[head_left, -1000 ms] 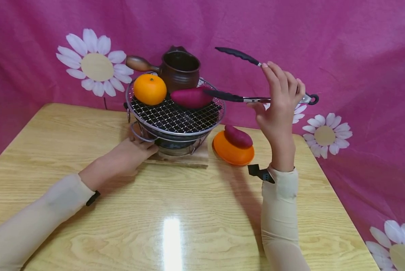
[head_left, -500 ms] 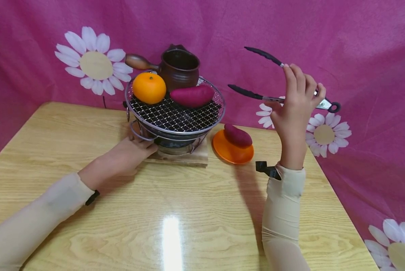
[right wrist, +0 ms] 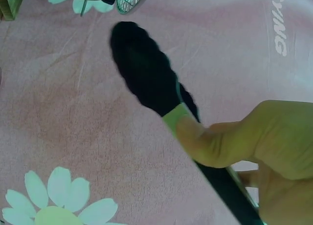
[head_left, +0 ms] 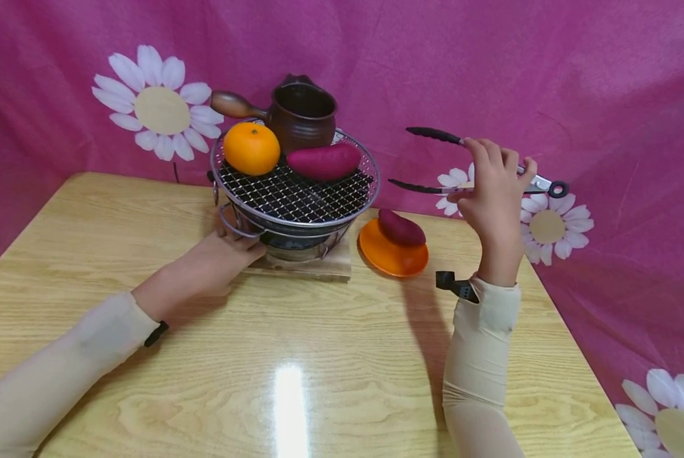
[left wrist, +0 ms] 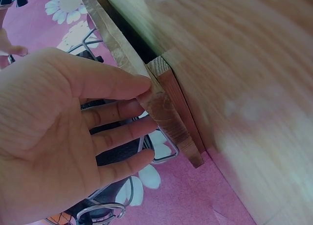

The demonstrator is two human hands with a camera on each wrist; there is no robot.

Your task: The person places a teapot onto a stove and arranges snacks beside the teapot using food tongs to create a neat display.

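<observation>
At the left front corner of the wooden board (left wrist: pixel 164 110) under the grill, my left hand (head_left: pixel 216 261) grips the edge. The left wrist view shows its thumb (left wrist: pixel 127 85) on the board and its other fingers alongside. My right hand (head_left: pixel 493 194) holds black-tipped metal tongs (head_left: pixel 430 189) in the air, right of the grill, their arms apart with nothing between them. On the round wire grill (head_left: pixel 302 202) lie an orange mandarin (head_left: pixel 252 149) and a purple sweet potato (head_left: pixel 326 161). A brown clay pot (head_left: pixel 303 121) with a wooden handle stands behind them.
Right of the grill, an orange plate (head_left: pixel 390 261) bears another purple sweet potato (head_left: pixel 402 227). Below the grill mesh is a metal stand with wire handles. A pink curtain (head_left: pixel 433 63) with white flowers hangs behind the wooden table (head_left: pixel 216 375).
My right hand moved the tongs right, away from the sweet potato on the grill, then lowered them slightly. The tongs' tips have drawn closer together. My left hand has stayed put.
</observation>
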